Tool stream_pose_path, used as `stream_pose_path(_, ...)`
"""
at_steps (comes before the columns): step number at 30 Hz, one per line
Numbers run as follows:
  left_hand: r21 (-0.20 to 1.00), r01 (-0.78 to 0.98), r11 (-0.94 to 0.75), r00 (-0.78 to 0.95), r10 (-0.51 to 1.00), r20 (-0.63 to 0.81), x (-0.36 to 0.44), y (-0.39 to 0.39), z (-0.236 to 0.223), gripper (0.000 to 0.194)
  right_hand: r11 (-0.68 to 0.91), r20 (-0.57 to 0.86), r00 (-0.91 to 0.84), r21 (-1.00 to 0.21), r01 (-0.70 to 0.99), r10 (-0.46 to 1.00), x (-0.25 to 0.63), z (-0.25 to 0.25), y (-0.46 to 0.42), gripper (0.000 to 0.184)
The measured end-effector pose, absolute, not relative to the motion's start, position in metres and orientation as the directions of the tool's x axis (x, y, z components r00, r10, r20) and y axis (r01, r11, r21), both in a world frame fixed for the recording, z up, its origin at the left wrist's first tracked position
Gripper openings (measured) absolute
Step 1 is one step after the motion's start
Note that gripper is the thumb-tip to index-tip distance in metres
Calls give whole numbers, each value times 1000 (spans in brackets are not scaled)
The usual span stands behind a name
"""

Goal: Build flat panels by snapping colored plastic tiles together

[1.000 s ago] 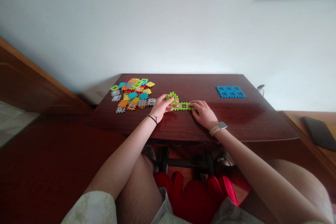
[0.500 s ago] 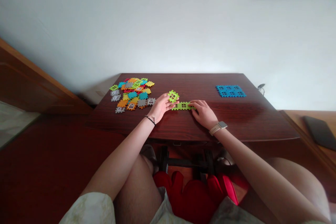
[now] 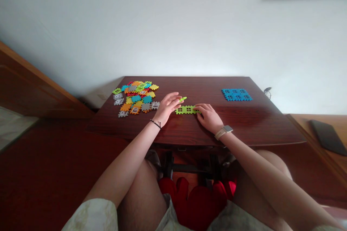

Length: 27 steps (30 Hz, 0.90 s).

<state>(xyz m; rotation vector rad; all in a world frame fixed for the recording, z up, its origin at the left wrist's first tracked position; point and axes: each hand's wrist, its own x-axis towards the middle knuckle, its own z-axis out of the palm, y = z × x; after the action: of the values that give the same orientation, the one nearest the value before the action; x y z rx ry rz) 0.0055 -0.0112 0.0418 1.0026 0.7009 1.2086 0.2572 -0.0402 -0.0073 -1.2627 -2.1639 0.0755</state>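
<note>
Left hand [image 3: 168, 105] and right hand [image 3: 210, 117] over lime-green plastic tiles on a dark reddish-brown wooden table [image 3: 217, 90]

A loose pile of multicoloured plastic waffle tiles [image 3: 135, 97] lies at the table's left, and a blue square of joined tiles [image 3: 236, 94] lies at its right. Between them, a flat lime-green strip of joined tiles [image 3: 186, 110] sits under the right hand's fingertips [image 3: 197, 108], which rest on its end, partly open, with no clear grip. The partly open left hand pinches a lime-green tile [image 3: 183, 99], seen edge-on, at its fingertips [image 3: 179, 98].
</note>
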Motion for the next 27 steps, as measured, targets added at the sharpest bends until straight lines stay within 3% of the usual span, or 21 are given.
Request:
stream_pose_path(4, 949, -268, -164, 171, 962, 215, 10, -27, 59, 62, 534, 480, -346, -338, 775, 806, 257, -8, -40, 35)
stream_pose_path(10, 949, -177, -260, 278, 912, 301, 12, -40, 73, 62, 527, 466, -345, -348, 775, 815, 256, -7, -40, 34)
stream_pose_path(18, 965, -159, -208, 286, 926, 247, 6, -43, 78, 62, 538, 483, -343, -352, 766, 805, 257, -8, -39, 34)
stream_pose_path(24, 901, 48, -430, 402, 834, 377, -11, -26, 56, 62, 533, 481, -339, -353, 769, 808, 259, -9, -40, 33)
stream_pose_path(27, 892, 102, -440, 448, 821, 354, -17, -20, 45, 62, 535, 486, -339, -351, 768, 806, 259, -9, -40, 33)
